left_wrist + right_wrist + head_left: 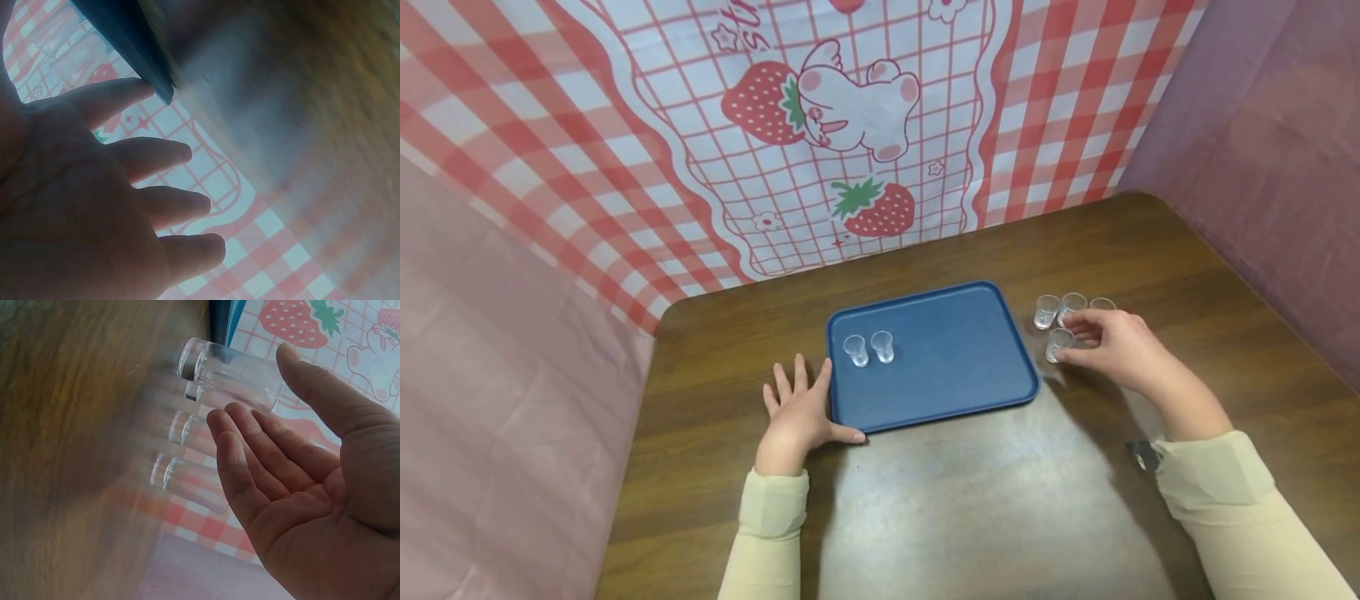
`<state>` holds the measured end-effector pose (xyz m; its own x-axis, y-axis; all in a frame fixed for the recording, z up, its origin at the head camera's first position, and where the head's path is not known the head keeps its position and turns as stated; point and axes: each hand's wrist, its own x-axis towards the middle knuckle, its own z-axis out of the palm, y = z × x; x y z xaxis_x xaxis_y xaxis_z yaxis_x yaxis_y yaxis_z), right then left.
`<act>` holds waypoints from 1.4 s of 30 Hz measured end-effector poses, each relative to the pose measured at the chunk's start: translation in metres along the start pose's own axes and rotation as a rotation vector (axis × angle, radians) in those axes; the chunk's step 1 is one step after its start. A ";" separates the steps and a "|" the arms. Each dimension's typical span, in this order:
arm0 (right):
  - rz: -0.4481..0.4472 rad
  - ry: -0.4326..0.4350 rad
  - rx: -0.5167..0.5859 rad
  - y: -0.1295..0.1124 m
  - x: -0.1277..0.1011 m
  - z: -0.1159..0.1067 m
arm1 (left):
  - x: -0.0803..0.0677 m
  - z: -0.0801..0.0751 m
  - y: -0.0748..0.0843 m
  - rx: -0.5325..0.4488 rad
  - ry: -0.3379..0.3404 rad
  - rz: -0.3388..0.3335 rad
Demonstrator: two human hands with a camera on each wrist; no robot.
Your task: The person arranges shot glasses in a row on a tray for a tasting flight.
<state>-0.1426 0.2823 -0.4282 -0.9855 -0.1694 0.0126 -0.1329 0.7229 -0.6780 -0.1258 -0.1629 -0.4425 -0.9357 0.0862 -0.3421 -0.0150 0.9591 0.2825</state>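
My left hand (pixel 797 421) lies spread at the near left corner of a blue tray (pixel 955 358). Its thumb is at the tray's front edge and its index finger along the left side. Two clear shot glasses stand side by side on the tray's left part, the left one (pixel 856 351) and the right one (pixel 883 347). Right of the tray, my right hand (pixel 1116 346) pinches the nearest shot glass (pixel 234 369) of a small group between thumb and fingertips. Just behind it stand a left glass (pixel 1047 312), a middle glass (pixel 1072 305) and one partly hidden by the hand (pixel 1102 303).
The brown wooden table (pixel 722 350) has rounded far corners. A red-and-white checked cloth (pixel 1060 108) with strawberry prints hangs behind it. Pink curtains flank the left (pixel 497 400) and right (pixel 1247 167) sides. A small dark object (pixel 1142 456) shows beside the right cuff.
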 end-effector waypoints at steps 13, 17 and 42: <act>0.011 -0.003 -0.029 0.006 0.004 0.005 | 0.000 0.000 -0.001 0.006 0.005 0.005; 0.006 0.002 -0.038 0.006 0.005 0.006 | 0.000 0.000 -0.001 0.007 0.003 0.005; -0.032 0.070 -0.038 -0.004 0.004 0.004 | 0.001 -0.001 0.000 -0.003 -0.003 -0.007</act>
<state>-0.1455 0.2762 -0.4283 -0.9855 -0.1466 0.0856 -0.1669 0.7431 -0.6481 -0.1272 -0.1632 -0.4422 -0.9345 0.0801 -0.3468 -0.0226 0.9590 0.2824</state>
